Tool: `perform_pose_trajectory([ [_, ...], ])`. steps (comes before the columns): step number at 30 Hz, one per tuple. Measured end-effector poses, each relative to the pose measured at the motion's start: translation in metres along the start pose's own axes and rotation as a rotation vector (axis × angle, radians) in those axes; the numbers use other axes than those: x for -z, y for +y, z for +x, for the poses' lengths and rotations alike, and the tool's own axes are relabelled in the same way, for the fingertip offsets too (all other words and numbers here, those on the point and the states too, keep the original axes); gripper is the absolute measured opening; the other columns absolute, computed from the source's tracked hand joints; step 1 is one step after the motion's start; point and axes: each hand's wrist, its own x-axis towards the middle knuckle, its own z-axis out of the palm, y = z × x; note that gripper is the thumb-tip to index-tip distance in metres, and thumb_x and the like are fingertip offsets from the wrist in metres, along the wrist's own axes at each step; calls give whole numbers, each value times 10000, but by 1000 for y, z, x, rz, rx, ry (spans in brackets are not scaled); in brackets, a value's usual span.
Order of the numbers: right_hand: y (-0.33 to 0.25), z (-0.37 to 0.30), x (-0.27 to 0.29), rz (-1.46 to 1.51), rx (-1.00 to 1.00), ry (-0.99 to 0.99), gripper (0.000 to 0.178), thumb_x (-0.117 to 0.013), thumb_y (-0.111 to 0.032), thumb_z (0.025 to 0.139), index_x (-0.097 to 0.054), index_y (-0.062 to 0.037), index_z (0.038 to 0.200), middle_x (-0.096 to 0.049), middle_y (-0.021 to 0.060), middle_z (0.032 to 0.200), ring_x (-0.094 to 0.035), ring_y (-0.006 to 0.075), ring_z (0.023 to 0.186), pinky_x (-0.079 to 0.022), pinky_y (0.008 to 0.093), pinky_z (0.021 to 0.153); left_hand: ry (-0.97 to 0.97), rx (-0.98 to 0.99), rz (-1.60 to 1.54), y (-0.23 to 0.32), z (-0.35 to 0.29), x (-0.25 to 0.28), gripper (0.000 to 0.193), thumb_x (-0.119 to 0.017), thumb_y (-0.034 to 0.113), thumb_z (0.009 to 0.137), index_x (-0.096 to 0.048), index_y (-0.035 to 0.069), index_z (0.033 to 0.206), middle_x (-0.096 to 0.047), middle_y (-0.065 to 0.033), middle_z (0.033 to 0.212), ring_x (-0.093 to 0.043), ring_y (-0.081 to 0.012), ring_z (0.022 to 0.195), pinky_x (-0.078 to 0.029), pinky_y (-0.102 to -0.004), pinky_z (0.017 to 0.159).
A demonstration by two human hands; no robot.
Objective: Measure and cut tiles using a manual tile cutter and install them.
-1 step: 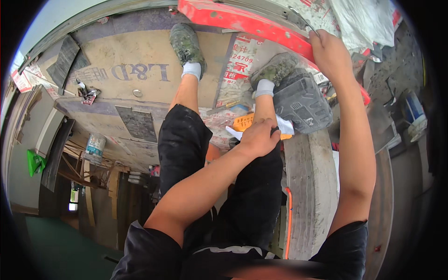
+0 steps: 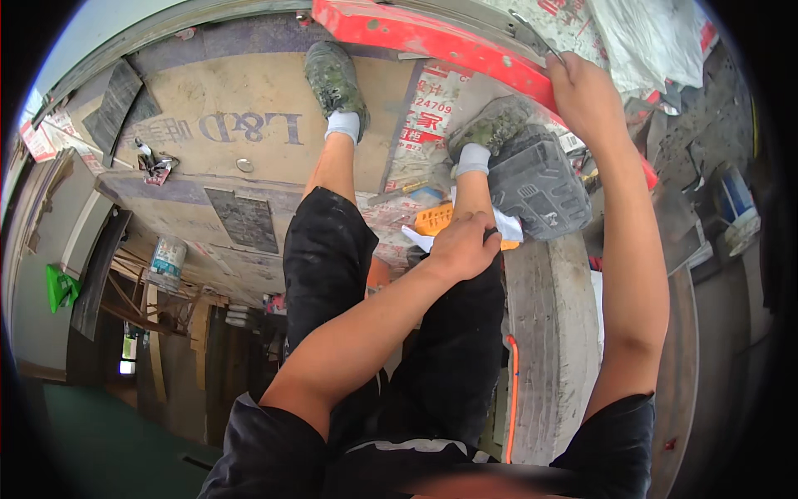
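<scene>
A long red bar (image 2: 465,54), like a builder's level or straightedge, slants across the top of the view. My right hand (image 2: 590,96) is closed over it near its right end, fingertips mostly hidden. A thin metal rod (image 2: 536,33) reaches up and left from my thumb and fingers; I cannot tell whether they pinch it. Near my right knee, my left hand (image 2: 463,249) is curled shut around a small dark object (image 2: 490,235), only its end showing. Just beyond that fist are an orange tool-like thing (image 2: 432,219) and white paper (image 2: 509,223).
A dark grey tool case (image 2: 540,183) lies beside my right shoe. Printed board (image 2: 249,91) covers the floor, with loose dark tile pieces (image 2: 241,219). A bucket (image 2: 168,262) is at the left. An orange tube (image 2: 513,399) runs along a concrete ledge (image 2: 544,333); plastic sheeting (image 2: 648,41) lies top right.
The red bar and my right hand have shifted very slightly left. My left hand stays in nearly the same place.
</scene>
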Motion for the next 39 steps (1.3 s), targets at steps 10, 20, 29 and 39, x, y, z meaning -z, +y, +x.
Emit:
perform_pose_trajectory([
  [10, -103, 17, -17, 117, 61, 249, 182, -624, -266, 837, -671, -96, 882, -694, 138, 805, -679, 340, 769, -528, 457, 678, 26, -102, -121, -17, 19, -29, 323, -616, 314, 876, -590, 42, 1049, -628, -170, 1014, -615, -346, 974, -490, -442, 841],
  [20, -94, -134, -95, 705, 372, -244, 239, -572, -319, 902, -619, -90, 951, -648, 143, 787, -650, 320, 748, -503, 440, 670, 104, -183, -151, -39, 33, -64, 205, -601, 188, 916, -579, 40, 1057, -635, -73, 850, -612, -208, 824, -500, -382, 771],
  [29, 91, -132, -99, 870, -529, -69, 158, -553, -155, 963, -610, -13, 1004, -646, 59, 753, -585, 85, 577, -461, 251, 518, 9, 7, -65, -12, 36, -52, 309, -580, 298, 889, -590, 41, 1061, -643, -173, 1037, -615, -352, 1001, -487, -439, 853],
  [39, 72, -80, -37, 1315, -677, -144, 301, -522, -101, 953, -542, -7, 1238, -676, 82, 881, -661, 142, 728, -526, 272, 623, 1, 48, -198, 1, 44, -35, 332, -588, 306, 896, -587, 24, 1071, -642, -169, 1039, -615, -350, 982, -489, -435, 839],
])
